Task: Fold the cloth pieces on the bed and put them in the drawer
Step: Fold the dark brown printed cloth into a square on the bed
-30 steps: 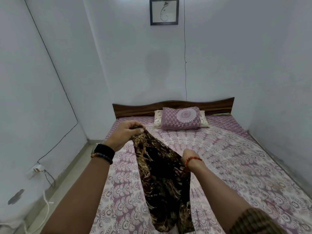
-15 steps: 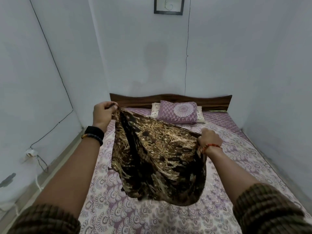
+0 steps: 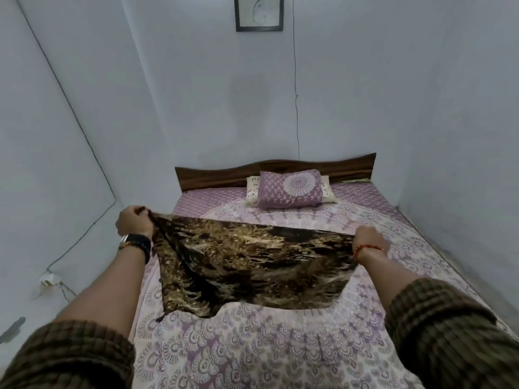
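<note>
Two forearms in rolled checked sleeves reach up from the bottom corners of the frame. In the middle, a brown and gold patterned cloth (image 3: 252, 262) is stretched wide over the bed (image 3: 252, 355), its lower edge on the purple patterned bedspread. The left hand (image 3: 134, 221) grips its upper left corner; the right hand (image 3: 369, 238) grips its upper right corner. Farther up, a purple pillow (image 3: 290, 188) lies against a dark wooden headboard (image 3: 219, 174). A framed picture (image 3: 259, 12) hangs at top centre.

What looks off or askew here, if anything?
Little stands out. The brown patterned cloth is stretched between left hand and right hand, its lower-left corner dangling unevenly over the bed. A dark mark scars the left wall.
</note>
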